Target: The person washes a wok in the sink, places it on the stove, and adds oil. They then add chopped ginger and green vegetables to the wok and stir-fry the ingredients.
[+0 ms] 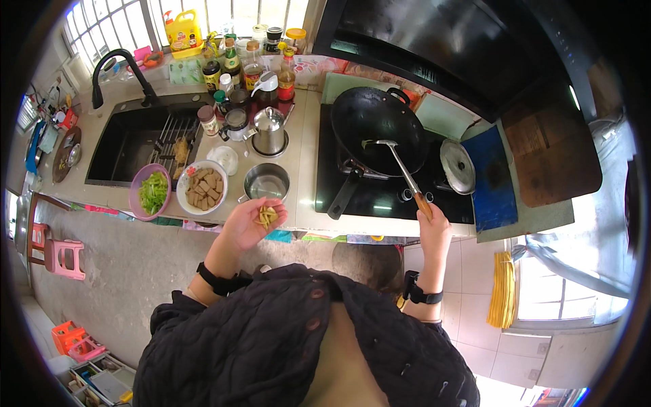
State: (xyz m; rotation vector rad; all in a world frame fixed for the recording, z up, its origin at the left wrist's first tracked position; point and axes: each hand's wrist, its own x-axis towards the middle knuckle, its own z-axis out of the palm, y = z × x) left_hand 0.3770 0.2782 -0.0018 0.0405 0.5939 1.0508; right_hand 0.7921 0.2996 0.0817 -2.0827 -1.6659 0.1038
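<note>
Cupped palm up, my left hand (249, 221) carries a small heap of pale yellow cut strips (267, 217), perhaps ginger or garlic. It is just in front of a steel pot (266, 181) on the counter. My right hand (435, 231) grips the wooden handle of a metal wok spatula (403, 168). The spatula's blade rests inside a black wok (376, 122) on the stove, with a little green bit beside it. To the left of my left hand stand a floral bowl of brown sliced pieces (204, 189) and a pink bowl of chopped green vegetable (154, 193).
A black sink (133, 140) with a faucet lies left. Several sauce bottles (231, 61) and a lidded steel container (268, 127) stand along the back. On the stove's right rests a pot lid (457, 165), near a leaning wooden board (549, 147). The range hood (427, 46) overhangs the wok.
</note>
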